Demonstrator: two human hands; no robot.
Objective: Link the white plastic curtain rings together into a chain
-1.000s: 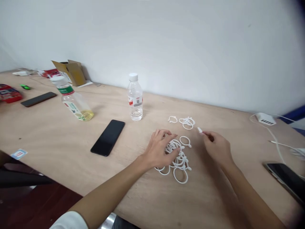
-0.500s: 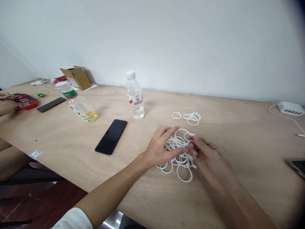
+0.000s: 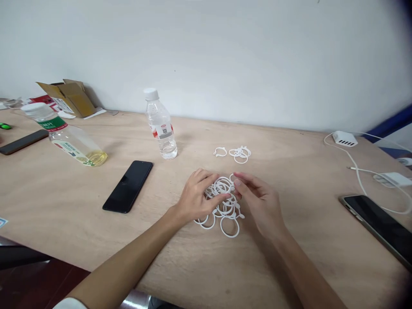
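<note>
A tangled pile of thin white plastic rings (image 3: 229, 226) lies on the wooden table between my hands. My left hand (image 3: 200, 195) rests over the pile's left side, thumb and fingers spread apart around the rings. At the pile's upper right, my right hand (image 3: 257, 197) pinches a white ring with thumb and index finger; its other fingers are partly hidden. Beyond the hands lie a small cluster of white rings (image 3: 240, 159) and, left of it, a single ring (image 3: 220, 148) with a gap in it.
Left of my hands are a black phone (image 3: 128, 186), an upright water bottle (image 3: 162, 128) and an oil bottle (image 3: 69, 139). An open cardboard box (image 3: 79, 101) stands at the wall. To the right are another phone (image 3: 380, 223), a white charger (image 3: 345, 138) and cables.
The view has turned right, so things sit further left and the right phone and cables show more. My right hand's fingers have closed in beside the pile; the larger ring raised there has come down.
</note>
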